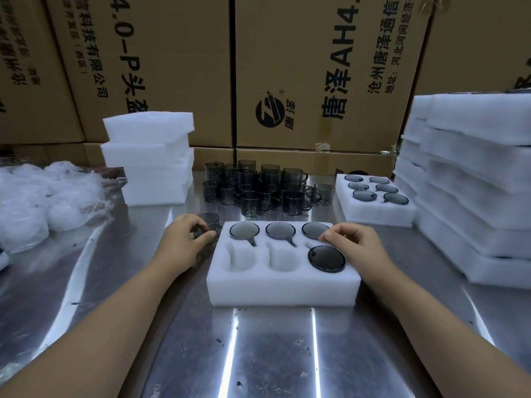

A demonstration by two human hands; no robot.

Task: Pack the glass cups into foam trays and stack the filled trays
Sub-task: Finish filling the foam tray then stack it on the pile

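Shiny steel table (273, 354): left grip (184, 239) curls round smoky glass cup (208, 221), right grip (356, 242) unclear.

A: How many views are there?
B: Just 1, worn on the head, wide-angle, looking forward and down over the desk (273, 354).
A: How near is it?
B: Close: the foam tray (283, 291) sits just below centre, both forearms (100, 326) reach in from the bottom corners, and the cardboard boxes (316, 67) fill the top, behind the desk.
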